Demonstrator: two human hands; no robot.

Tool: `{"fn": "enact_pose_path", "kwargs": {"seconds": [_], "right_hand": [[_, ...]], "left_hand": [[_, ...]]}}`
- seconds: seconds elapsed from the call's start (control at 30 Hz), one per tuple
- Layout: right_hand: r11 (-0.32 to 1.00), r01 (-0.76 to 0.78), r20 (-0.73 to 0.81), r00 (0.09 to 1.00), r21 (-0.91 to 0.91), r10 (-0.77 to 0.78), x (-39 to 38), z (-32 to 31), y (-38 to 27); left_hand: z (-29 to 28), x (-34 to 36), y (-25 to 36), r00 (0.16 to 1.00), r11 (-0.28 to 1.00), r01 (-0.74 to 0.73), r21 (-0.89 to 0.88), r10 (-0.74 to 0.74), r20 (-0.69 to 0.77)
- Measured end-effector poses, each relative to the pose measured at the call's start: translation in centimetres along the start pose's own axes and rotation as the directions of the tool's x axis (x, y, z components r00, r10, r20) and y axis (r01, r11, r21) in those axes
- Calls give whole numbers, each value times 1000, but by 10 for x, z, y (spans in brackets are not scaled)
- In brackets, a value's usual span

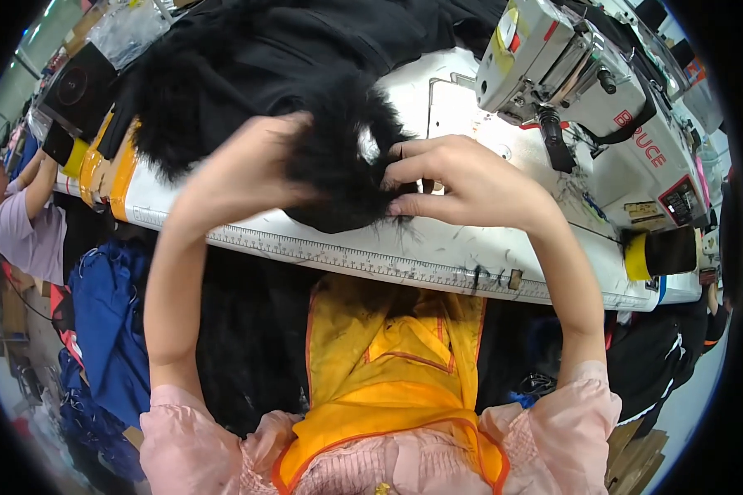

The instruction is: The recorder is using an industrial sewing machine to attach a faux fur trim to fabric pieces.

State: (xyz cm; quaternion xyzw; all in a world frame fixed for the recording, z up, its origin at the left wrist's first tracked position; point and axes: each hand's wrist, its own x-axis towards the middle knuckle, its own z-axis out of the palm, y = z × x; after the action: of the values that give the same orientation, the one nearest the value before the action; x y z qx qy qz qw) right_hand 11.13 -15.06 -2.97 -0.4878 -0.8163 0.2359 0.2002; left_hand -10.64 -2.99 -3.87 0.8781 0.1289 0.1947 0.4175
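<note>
A black garment (322,41) with fluffy black fur trim (347,140) is heaped over the white sewing table (305,231). My left hand (260,161) is blurred by motion and lies against the fur's left side, its fingertips lost in the pile. On the right side, the fingers of my right hand (446,177) are bent and pinch the edge of the fur, thumb below and the other fingers above. Between my hands the fur forms a loop with a small gap. A white industrial sewing machine (578,82) stands to the right of the fur.
A ruler strip (347,257) runs along the table's front edge. Black-and-yellow tape rolls (664,253) sit at the right end. Blue garments (111,330) hang at the left, and black clothing (656,355) lies at the right. Another person (29,219) works at the far left.
</note>
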Motion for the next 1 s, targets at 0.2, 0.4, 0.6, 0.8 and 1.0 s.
{"fn": "enact_pose_path", "kwargs": {"seconds": [0.2, 0.4, 0.6, 0.8, 1.0], "right_hand": [[754, 105, -131, 960, -649, -246, 1, 26, -23], [709, 25, -266, 918, -704, -296, -3, 30, -29], [560, 50, -134, 950, -827, -283, -24, 48, -24], [802, 25, -362, 884, -597, -297, -15, 38, -28], [901, -53, -507, 840, -431, -193, -8, 37, -20]], "left_hand": [[2, -2, 41, 997, 986, -5, 165, 18, -79], [16, -10, 9, 980, 870, 189, -455, -197, 30], [-14, 4, 19, 945, 752, 282, -595, -326, 35], [0, 10, 46, 980, 999, 20, 34, -12, -199], [17, -2, 68, 994, 911, 67, 407, -25, -107]]}}
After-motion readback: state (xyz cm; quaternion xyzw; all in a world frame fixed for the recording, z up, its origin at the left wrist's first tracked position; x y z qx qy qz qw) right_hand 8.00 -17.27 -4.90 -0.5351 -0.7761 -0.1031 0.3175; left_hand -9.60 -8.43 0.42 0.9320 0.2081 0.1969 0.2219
